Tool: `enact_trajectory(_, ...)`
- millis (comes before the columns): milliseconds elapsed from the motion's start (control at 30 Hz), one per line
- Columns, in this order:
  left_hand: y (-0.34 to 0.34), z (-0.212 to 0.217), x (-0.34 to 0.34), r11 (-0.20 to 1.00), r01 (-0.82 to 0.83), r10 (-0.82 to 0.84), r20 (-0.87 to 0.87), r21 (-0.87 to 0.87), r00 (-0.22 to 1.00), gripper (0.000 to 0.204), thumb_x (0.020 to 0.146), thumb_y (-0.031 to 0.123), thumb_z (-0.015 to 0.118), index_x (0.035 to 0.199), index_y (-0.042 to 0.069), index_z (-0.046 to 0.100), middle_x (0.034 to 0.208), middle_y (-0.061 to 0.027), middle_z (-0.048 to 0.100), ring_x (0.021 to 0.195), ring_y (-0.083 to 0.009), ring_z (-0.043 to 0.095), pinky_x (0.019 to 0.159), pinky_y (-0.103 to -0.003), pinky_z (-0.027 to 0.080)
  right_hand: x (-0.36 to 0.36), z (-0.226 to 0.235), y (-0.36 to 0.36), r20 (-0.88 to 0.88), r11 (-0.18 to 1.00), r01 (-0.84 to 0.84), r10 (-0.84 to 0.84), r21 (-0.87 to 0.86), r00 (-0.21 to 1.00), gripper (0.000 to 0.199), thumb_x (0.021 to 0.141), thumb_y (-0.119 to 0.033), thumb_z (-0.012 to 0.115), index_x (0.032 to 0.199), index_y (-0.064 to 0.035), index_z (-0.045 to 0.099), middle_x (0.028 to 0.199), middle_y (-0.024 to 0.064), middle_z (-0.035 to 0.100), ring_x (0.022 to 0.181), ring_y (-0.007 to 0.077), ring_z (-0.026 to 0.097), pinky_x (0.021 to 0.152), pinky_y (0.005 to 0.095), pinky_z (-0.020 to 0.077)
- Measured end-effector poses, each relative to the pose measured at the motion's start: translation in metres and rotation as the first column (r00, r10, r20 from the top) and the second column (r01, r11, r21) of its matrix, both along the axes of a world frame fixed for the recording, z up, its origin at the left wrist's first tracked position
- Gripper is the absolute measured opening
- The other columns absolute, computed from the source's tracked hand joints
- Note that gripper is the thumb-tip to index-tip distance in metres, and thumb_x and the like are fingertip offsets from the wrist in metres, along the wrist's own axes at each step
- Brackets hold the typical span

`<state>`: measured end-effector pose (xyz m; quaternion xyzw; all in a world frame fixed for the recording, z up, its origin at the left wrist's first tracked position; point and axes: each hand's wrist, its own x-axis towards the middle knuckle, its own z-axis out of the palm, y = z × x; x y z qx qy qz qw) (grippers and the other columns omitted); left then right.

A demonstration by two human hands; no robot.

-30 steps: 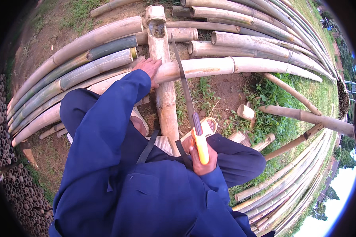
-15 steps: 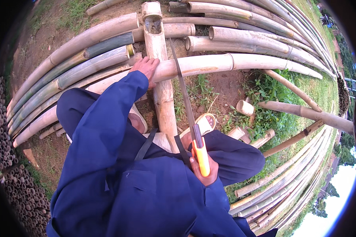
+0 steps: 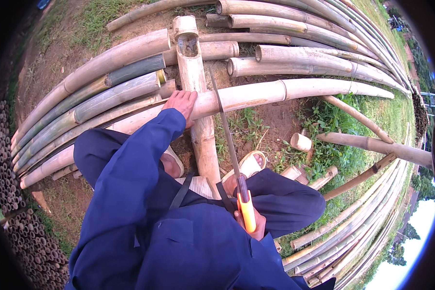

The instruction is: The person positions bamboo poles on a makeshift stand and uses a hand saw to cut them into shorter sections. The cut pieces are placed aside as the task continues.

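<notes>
L hand [image 3: 181, 103] sits flat, fingers together and spread over the long pale bamboo pole [image 3: 275, 92] that runs across the view at 12 o'clock; palm pressing it down where it crosses the upright short bamboo piece [image 3: 196, 96]. That short piece runs from approx 6 toward 12 o'clock btwn the person's knees, hollow cut end at the top. R hand [image 3: 253, 224], at approx 5 o'clock from the L hand, has fingers clamped round the orange handle of a saw [image 3: 227, 140]; thin dark blade points up toward 12 o'clock, tip just beside the long pole and right of the short piece. Can't tell if blade touches the pole. Both arms in blue sleeves. Sandalled feet either side of the short piece. More bamboo poles [image 3: 111, 87] stacked at 10–11 o'clock, others at 1–4 o'clock. Small cut offcuts [image 3: 300, 141] on the grass at 3 o'clock.
</notes>
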<state>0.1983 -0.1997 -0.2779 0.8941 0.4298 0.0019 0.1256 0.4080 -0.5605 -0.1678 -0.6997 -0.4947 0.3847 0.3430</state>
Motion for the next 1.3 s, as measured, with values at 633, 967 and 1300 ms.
enact_trajectory(633, -0.041, 0.03, -0.059, 0.974, -0.22, 0.223, -0.063, 0.047, 0.973, 0.091, 0.064, 0.044, 0.09, 0.134, 0.002, 0.049, 0.125, -0.0149, 0.052, 0.122, -0.0322, 0.051, 0.108, -0.043, 0.042, -0.019, -0.077, 0.15, -0.246, 0.965, 0.205, -0.162, 0.163, 0.956, 0.015, 0.092, -0.005, 0.074, 0.104, 0.0036, 0.068, 0.078, 0.0099, 0.066, 0.07, 0.0141, 0.06, 0.067, 0.032, 0.0508)
enact_trajectory(967, -0.03, -0.008, -0.089, 0.958, -0.272, 0.252, -0.184, -0.092, 0.95, 0.095, 0.058, 0.03, 0.094, 0.136, 0.002, 0.047, 0.127, -0.0175, 0.056, 0.123, -0.0378, 0.055, 0.109, -0.045, 0.045, -0.019, -0.055, 0.154, -0.171, 0.98, 0.14, -0.115, 0.142, 0.979, 0.022, 0.092, 0.002, 0.072, 0.113, 0.0051, 0.068, 0.095, 0.0085, 0.071, 0.085, 0.0141, 0.066, 0.079, 0.0281, 0.0534)
enact_trajectory(1300, -0.029, -0.005, -0.064, 0.974, -0.222, 0.21, -0.179, -0.048, 0.961, 0.092, 0.058, 0.031, 0.096, 0.132, 0.006, 0.047, 0.125, -0.0152, 0.055, 0.124, -0.035, 0.054, 0.107, -0.043, 0.045, 0.0, -0.058, 0.159, -0.152, 0.954, 0.204, -0.174, 0.218, 0.973, 0.011, 0.092, -0.003, 0.073, 0.097, 0.0029, 0.066, 0.074, 0.0069, 0.066, 0.066, 0.0118, 0.061, 0.062, 0.0294, 0.0491)
